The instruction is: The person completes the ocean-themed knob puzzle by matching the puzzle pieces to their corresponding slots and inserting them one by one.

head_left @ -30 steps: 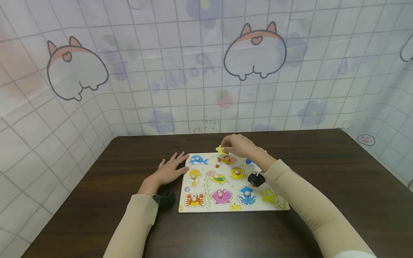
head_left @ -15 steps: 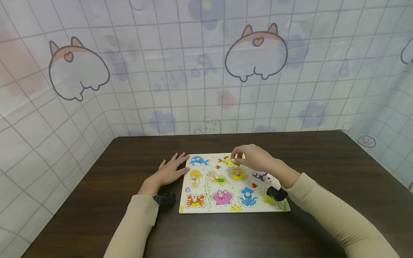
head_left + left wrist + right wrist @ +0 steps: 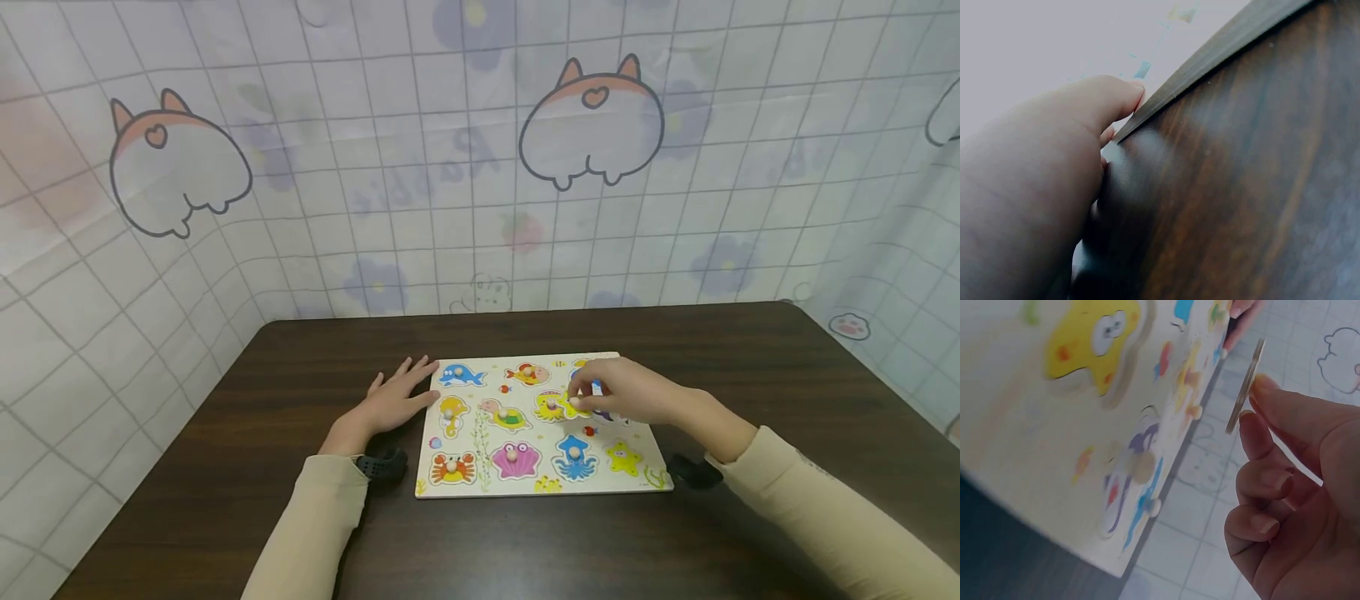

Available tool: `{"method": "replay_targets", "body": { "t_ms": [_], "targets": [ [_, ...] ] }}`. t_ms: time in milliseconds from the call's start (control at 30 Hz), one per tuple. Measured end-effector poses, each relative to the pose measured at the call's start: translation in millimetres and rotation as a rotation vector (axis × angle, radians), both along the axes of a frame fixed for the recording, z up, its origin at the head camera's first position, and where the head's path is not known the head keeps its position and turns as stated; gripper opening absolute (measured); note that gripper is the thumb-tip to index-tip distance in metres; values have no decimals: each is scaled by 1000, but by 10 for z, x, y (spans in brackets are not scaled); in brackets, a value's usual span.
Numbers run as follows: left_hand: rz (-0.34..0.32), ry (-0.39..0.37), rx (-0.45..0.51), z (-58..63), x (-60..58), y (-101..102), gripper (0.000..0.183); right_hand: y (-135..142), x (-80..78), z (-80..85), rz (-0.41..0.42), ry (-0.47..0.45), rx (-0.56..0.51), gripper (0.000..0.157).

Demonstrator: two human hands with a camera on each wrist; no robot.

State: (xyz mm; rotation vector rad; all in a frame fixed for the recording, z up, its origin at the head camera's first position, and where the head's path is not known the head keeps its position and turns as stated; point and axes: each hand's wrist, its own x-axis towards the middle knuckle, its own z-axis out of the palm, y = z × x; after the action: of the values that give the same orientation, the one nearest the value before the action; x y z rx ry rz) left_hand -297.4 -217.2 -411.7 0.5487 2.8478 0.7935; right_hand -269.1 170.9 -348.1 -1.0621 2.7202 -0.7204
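A pale wooden knob puzzle board (image 3: 471, 433) with sea animals lies on the dark table. My right hand (image 3: 630, 390) pinches the small knob of a yellow starfish puzzle piece (image 3: 573, 408) between thumb and fingertips, over the board beside the octopus piece (image 3: 550, 406). The right wrist view shows the starfish piece (image 3: 1246, 387) edge-on, raised off the board. A yellow starfish picture (image 3: 624, 457) without a knob lies in the board's lower right. My left hand (image 3: 390, 402) lies with fingers spread at the board's left edge, its thumb (image 3: 1125, 99) touching the rim.
Other knobbed pieces sit in the board: a whale (image 3: 461, 374), a crab (image 3: 453, 467), a pink shell (image 3: 516, 459) and a blue squid (image 3: 575, 459) among them. The brown table (image 3: 465, 550) ends at a patterned cloth backdrop (image 3: 420, 225).
My right hand has carried the starfish piece from the board's far edge, over the fish, rightward and nearer to beside the octopus. The left hand has stayed in place.
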Motion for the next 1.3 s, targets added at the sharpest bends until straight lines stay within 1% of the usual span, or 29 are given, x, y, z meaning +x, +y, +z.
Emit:
{"method": "replay_targets", "body": {
  "t_ms": [200, 500, 667, 800, 1067, 1300],
  "targets": [
    [2, -1, 0, -1, 14, 15, 66, 221, 112, -44, 42, 3, 8, 9],
    [-1, 2, -4, 8, 22, 13, 66, 457, 211, -119, 86, -46, -3, 10],
    [-4, 5, -5, 18, 16, 19, 66, 515, 246, -127, 96, -76, 2, 6],
    [-6, 3, 5, 29, 24, 23, 66, 554, 259, -133, 122, -92, -4, 4],
    [-4, 5, 12, 46, 41, 17, 66, 591, 283, -152, 140, -125, -33, 6],
    [-1, 3, 11, 47, 42, 16, 66, 573, 290, -178, 126, -137, -26, 7]
  ]
}}
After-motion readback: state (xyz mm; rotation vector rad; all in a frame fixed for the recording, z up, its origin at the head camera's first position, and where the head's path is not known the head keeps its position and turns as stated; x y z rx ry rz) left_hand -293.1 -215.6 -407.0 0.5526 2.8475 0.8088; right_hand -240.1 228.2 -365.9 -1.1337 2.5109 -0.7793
